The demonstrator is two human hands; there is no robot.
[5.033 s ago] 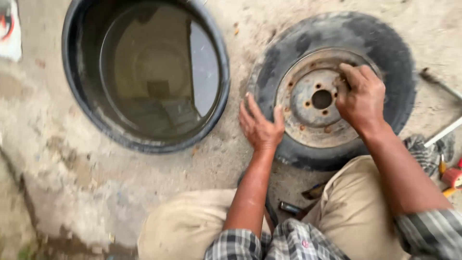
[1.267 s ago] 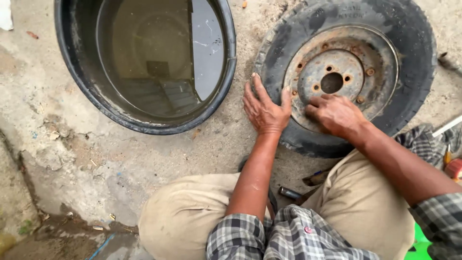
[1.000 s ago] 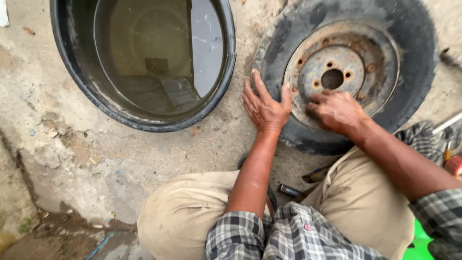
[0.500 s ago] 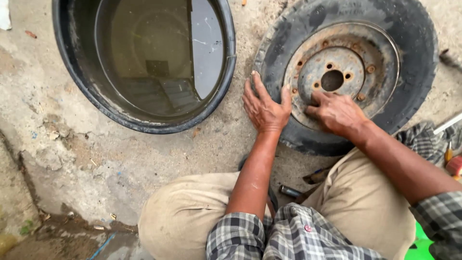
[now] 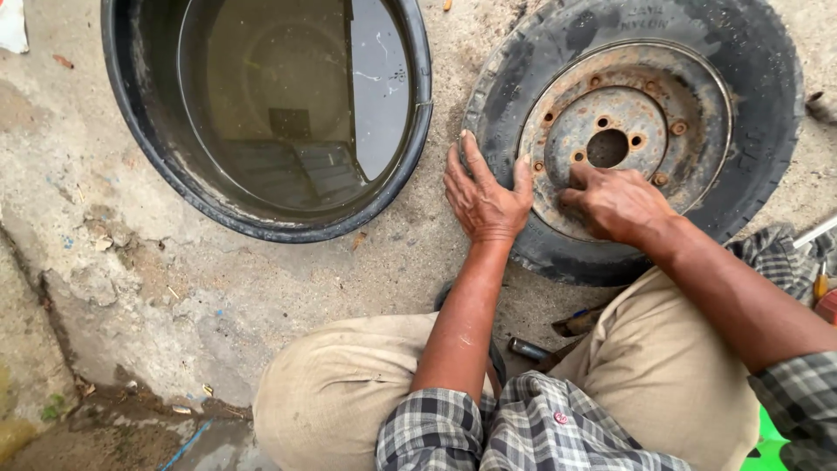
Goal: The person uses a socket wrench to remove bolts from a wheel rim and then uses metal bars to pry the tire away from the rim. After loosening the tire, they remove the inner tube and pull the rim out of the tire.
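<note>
A worn black tyre (image 5: pixel 750 113) on a rusty steel rim (image 5: pixel 689 96) lies flat on the concrete at the upper right. My left hand (image 5: pixel 482 196) rests palm down on the tyre's left sidewall, fingers spread. My right hand (image 5: pixel 615 201) presses on the lower part of the rusty rim, just below its centre hole (image 5: pixel 608 148), with its fingers curled against the metal. Whether anything is under those fingers is hidden.
A round black tub (image 5: pixel 139 131) holding murky water stands at the upper left, close to the tyre. Small tools (image 5: pixel 530 349) lie on the ground between my knees, and more tools (image 5: pixel 819 279) sit at the right edge. The concrete drops to a wet gutter (image 5: pixel 52 410) at the lower left.
Five seconds ago my right hand was at the rim's upper right; it now sits on the lower part, below the centre hole. My left hand has stayed on the sidewall.
</note>
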